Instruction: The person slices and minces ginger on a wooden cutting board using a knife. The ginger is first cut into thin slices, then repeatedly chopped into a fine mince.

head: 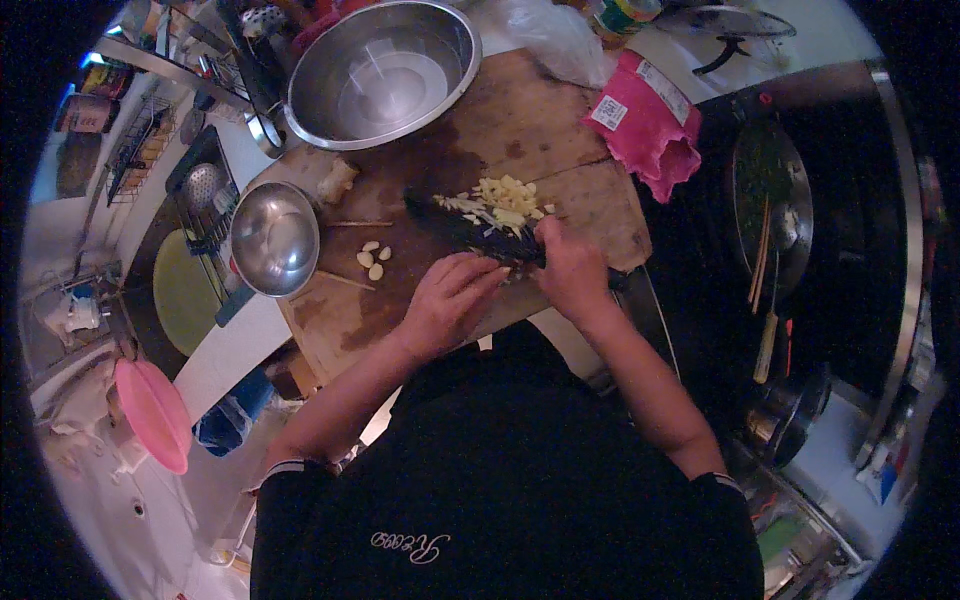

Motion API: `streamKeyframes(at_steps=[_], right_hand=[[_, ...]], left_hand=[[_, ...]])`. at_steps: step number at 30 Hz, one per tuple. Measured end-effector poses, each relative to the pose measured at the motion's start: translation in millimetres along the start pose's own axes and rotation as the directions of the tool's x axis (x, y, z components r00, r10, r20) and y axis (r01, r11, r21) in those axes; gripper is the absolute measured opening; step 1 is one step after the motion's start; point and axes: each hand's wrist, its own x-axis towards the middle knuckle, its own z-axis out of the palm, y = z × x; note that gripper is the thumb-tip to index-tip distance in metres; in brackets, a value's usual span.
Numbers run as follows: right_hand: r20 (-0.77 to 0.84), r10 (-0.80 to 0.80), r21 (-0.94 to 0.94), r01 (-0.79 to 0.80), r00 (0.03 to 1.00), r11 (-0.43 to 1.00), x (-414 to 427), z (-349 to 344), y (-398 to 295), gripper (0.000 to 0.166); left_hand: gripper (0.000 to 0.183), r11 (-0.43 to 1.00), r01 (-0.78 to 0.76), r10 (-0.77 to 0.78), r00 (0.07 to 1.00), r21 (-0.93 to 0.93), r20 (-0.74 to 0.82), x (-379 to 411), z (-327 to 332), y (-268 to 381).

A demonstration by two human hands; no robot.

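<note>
My right hand (pixel 574 266) grips a dark-bladed kitchen knife (pixel 480 231), whose blade points to the left across the wooden cutting board (pixel 585 191). Chopped garlic (pixel 510 196) lies along the far side of the blade, some of it on the blade. My left hand (pixel 454 300) rests low over the board's near part, fingers together, their tips at a small pale garlic piece (pixel 506 271) close to the blade's near edge. Several whole peeled garlic cloves (pixel 371 259) lie left of my left hand. A ginger root (pixel 337 181) sits farther back.
A large steel basin (pixel 296 131) stands at the back of the board, a small steel bowl (pixel 275 240) at its left. Beside the back right edge lies a torn pink bag (pixel 649 124). To the right, a pan (pixel 796 232) holds greens, chopsticks and a utensil.
</note>
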Motion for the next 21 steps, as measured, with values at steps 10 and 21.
streamKeyframes(at_steps=[10,21], right_hand=[[-0.122,-0.212,-0.082,0.203,0.97,0.976,-20,9,21,0.035],[-0.087,-0.16,-0.049,0.157,0.983,0.986,-52,-10,41,0.028]], left_hand=[[0.068,0.984,0.157,-0.088,0.834,-0.08,0.545,40,-13,14],[0.066,0.966,0.159,0.014,0.758,-0.205,0.652,63,3,-29]])
